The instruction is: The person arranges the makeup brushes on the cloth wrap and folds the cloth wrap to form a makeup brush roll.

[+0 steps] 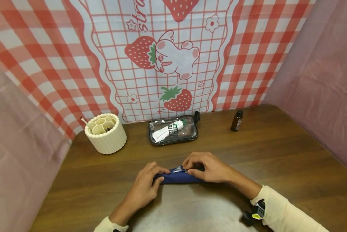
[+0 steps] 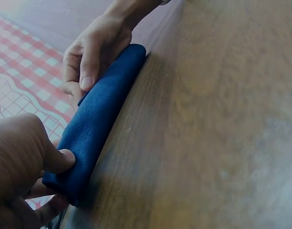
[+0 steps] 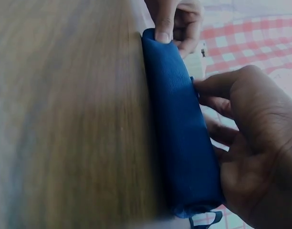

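A long, narrow blue zip pouch (image 1: pixel 179 179) lies on the table in front of me. My left hand (image 1: pixel 145 182) holds its left end, with the thumb (image 2: pixel 65 160) on the near side and fingers over the far side. At the pouch's top edge, my right hand (image 1: pixel 209 166) pinches what looks like the zipper pull between thumb and fingers. A silvery, shiny patch (image 1: pixel 177 169) shows along the top between the hands; whether it is the pouch's contents or lining I cannot tell. In the right wrist view the pouch (image 3: pixel 182 124) hides part of the right fingers.
Behind the pouch lies a clear black-edged case (image 1: pixel 173 130) with a white-and-green tube (image 1: pixel 169 130) inside. A cream ribbed holder (image 1: pixel 107 138) stands at the back left, and a small dark bottle (image 1: pixel 236 121) at the back right. Checked cloth (image 1: pixel 176 58) hangs along the table's back edge.
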Tool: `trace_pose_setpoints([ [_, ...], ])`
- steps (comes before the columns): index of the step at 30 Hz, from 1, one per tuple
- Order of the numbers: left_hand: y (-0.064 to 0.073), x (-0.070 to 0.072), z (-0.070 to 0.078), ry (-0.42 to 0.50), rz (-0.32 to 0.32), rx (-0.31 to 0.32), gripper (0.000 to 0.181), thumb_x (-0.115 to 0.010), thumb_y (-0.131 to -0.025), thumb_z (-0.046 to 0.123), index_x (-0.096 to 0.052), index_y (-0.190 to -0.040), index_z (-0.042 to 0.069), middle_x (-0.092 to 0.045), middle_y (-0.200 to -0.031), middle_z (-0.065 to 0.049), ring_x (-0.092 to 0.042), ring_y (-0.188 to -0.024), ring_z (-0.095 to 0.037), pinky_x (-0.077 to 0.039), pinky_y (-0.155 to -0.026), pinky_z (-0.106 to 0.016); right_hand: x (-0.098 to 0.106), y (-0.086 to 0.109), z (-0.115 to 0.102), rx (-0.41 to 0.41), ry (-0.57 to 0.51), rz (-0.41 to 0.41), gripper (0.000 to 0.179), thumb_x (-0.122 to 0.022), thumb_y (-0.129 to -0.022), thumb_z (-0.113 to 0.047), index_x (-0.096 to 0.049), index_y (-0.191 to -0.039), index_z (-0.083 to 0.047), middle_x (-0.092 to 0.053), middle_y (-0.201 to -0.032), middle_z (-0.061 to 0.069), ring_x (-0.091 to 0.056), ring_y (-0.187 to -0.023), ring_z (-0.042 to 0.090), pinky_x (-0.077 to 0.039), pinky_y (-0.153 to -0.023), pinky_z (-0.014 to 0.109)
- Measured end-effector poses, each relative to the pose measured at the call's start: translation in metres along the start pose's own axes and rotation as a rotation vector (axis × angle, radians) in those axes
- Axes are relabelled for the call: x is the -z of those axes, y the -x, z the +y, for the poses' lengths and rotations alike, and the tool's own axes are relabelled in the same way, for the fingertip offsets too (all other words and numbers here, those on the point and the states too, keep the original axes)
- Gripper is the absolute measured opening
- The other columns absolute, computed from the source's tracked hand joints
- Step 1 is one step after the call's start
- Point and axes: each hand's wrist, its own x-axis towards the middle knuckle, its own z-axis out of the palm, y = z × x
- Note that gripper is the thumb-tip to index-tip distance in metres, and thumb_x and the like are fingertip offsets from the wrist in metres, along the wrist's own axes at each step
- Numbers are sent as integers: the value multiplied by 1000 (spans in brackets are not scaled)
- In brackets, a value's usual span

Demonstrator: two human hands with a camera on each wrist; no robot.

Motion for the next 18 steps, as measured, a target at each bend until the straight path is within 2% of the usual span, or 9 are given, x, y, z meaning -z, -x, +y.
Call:
trace_pose_setpoints([
  [4, 0, -1, 0, 2, 1, 4, 34, -75, -84, -3, -74, -107, 22, -58, -92, 12, -52, -88, -5, -44, -75, -29, 3, 3, 0, -2, -9, -47, 14, -74, -92, -31, -74, -104, -24, -65, -117, -11, -59, -110, 8, -49, -92, 36],
  [7, -1, -2, 0, -1, -1, 6, 33, -75, -84, -3, -74, -106, 22, -57, -92, 12, -50, -87, -5, -44, -74, -29, 4, 5, -1, 8, 40, -55, 19, -76, -89, -38, -75, -103, -26, -63, -117, -13, -56, -111, 7, -48, -93, 35],
  [13, 0, -3, 0, -1, -1, 13, 34, -76, -83, -5, -74, -104, 22, -54, -90, 12, -50, -85, -6, -43, -73, -28, 1, 9, -7, 133, 205, -14, 22, -76, -90, -37, -77, -106, -23, -62, -112, -12, -53, -106, 4, -49, -87, 27],
  [18, 0, -3, 1, -7, -9, 21, 34, -75, -83, -5, -74, -104, 22, -53, -90, 13, -49, -85, -5, -43, -73, -28, 0, 9, -9, 210, 298, 30, 20, -76, -90, -35, -79, -106, -24, -60, -106, -14, -54, -98, 2, -46, -72, 17],
])
